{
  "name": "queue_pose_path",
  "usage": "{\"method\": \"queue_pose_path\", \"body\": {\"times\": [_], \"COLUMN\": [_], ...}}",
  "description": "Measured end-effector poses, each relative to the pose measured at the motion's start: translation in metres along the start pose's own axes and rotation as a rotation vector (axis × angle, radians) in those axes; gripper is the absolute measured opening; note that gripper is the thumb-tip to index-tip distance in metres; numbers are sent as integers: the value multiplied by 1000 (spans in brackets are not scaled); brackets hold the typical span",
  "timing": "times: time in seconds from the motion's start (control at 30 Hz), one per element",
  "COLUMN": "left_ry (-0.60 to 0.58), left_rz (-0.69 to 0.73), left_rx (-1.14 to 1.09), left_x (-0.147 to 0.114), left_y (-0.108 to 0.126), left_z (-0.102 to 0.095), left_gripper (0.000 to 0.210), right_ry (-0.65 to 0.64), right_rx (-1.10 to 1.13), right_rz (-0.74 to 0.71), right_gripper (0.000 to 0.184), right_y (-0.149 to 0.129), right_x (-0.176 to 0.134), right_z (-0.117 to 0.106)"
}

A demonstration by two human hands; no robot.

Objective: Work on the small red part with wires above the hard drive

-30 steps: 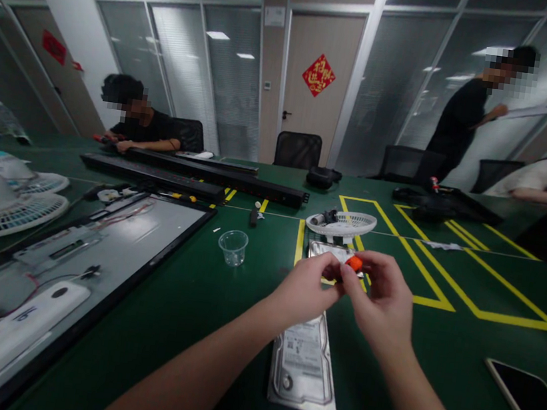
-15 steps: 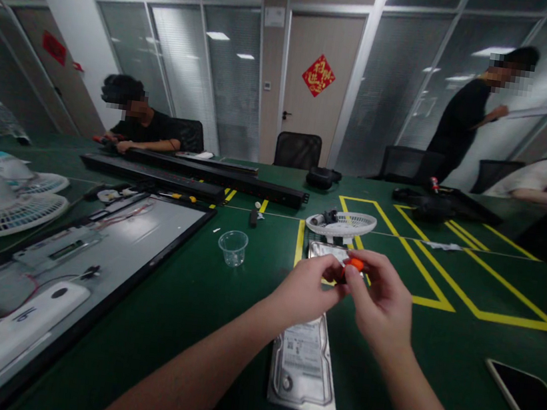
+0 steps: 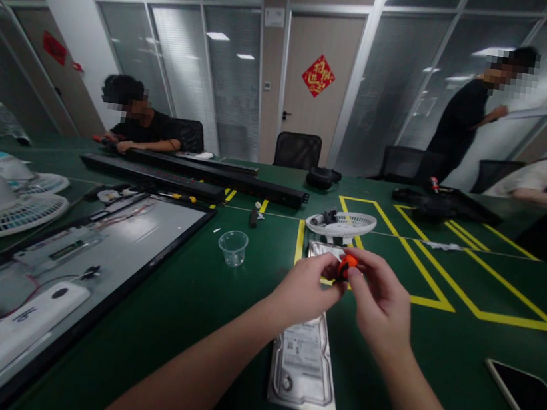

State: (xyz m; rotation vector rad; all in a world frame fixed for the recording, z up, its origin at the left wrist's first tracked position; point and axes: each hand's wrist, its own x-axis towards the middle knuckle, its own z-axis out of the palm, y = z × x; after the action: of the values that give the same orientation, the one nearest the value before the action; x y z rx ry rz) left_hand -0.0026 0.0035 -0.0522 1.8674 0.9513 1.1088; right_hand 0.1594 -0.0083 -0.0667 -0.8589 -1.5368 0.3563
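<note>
Item: small orange-and-black object point(image 3: 347, 267), held up over the surface point(image 3: 212, 291), pinched by the fingers point(image 3: 371, 261) of the person's left hand point(image 3: 303, 288) and right hand point(image 3: 384, 302). Item: hard drive point(image 3: 305, 370), flat beneath, toward the surface's near edge.

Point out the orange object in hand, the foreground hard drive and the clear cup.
Orange object point(image 3: 348, 264): head view, its orange part.
Foreground hard drive point(image 3: 304, 359): head view, its label.
Clear cup point(image 3: 233, 253): head view, its front wall.

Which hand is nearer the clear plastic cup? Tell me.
Left. The left hand is to the right of the clear plastic cup, not touching it; the right hand is farther off in the same direction.
</note>
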Motion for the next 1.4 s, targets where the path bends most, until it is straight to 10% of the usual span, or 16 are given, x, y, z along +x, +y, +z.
{"method": "queue_pose_path", "body": {"times": [1.4], "left_ry": [-7], "left_rz": [-7], "left_rx": [10], "left_x": [1], "left_y": [-2], "left_z": [0], "left_gripper": [12], "right_ry": [-7], "right_rx": [8], "right_rz": [11], "right_gripper": [26], "right_y": [2], "right_x": [-2], "right_z": [1]}}
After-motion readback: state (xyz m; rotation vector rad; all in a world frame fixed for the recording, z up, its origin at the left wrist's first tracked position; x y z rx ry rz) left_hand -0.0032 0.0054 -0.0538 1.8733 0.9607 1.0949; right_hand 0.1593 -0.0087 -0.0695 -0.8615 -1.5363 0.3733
